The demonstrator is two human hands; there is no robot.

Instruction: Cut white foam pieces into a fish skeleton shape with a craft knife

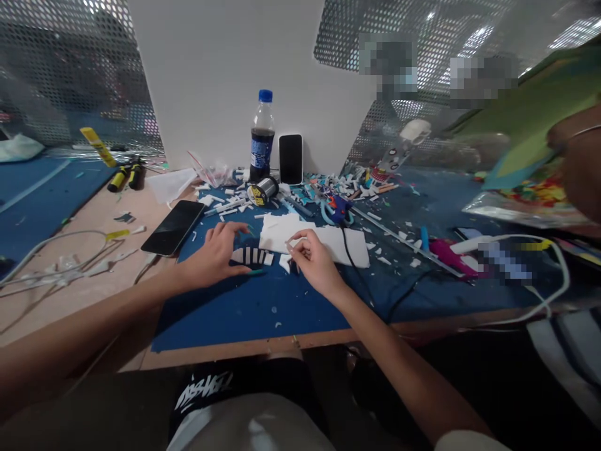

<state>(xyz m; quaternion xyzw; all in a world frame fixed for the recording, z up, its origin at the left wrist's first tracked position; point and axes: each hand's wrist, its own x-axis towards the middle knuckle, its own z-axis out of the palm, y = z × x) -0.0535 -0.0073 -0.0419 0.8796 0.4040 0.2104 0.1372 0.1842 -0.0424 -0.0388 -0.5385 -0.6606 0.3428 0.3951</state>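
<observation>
My left hand (pixel 216 255) rests on the blue mat with thumb and fingers spread apart. Between them lies a small black-and-white striped piece (pixel 252 255); I cannot tell whether the fingers touch it. My right hand (pixel 312 260) is closed in a pinch at the near edge of a white foam-like sheet (pixel 347 244). Whatever sits between its fingertips is too small to make out. A small white scrap (pixel 285 262) lies by the right fingertips, partly beside a dark bit. The sheet has a ragged far edge, and a black cable crosses it.
A cola bottle (pixel 261 141), an upright phone (pixel 291 160) and a wire spool (pixel 263 191) stand behind the sheet among many scraps. Further right are a blue glue gun (pixel 339 208) and a metal ruler (pixel 406 241). Another phone (pixel 173 228) lies left. A person sits at right.
</observation>
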